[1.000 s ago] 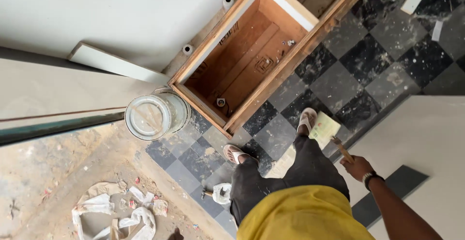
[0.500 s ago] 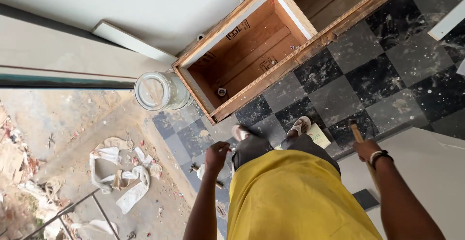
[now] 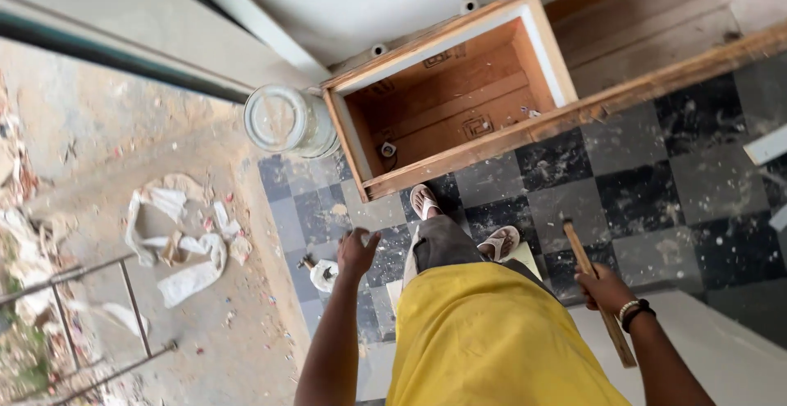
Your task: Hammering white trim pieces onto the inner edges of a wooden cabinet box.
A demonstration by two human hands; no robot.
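Nearest, bottom centre: yellow cloth garment fills the lower frame and hides the person's body; legs mostly covered, only grey trousers and two pale sandalled feet show past it.

Right hand, beaded band and dark band on the wrist, clenched around a narrow wooden stick. The stick runs from beyond the knuckles back toward the near right corner; its middle is hidden inside the fist. It lies over the edge of a pale flat panel, cut off by the frame.

Left hand released, fingers loosely spread, holding nothing, above the black-and-grey checkered tile floor. Just left of it, on the floor, a small white crumpled object with a dark stub; too small to identify.

Left: bare dusty concrete with torn white paper scraps and thin metal rods, partly out of frame.

Farther: open wooden box frame with white-edged rim, holding a small round fitting at its near left corner, dark stamped marks unreadable on its base. Touching its left corner, a clear glass jar; contents cannot be made out.
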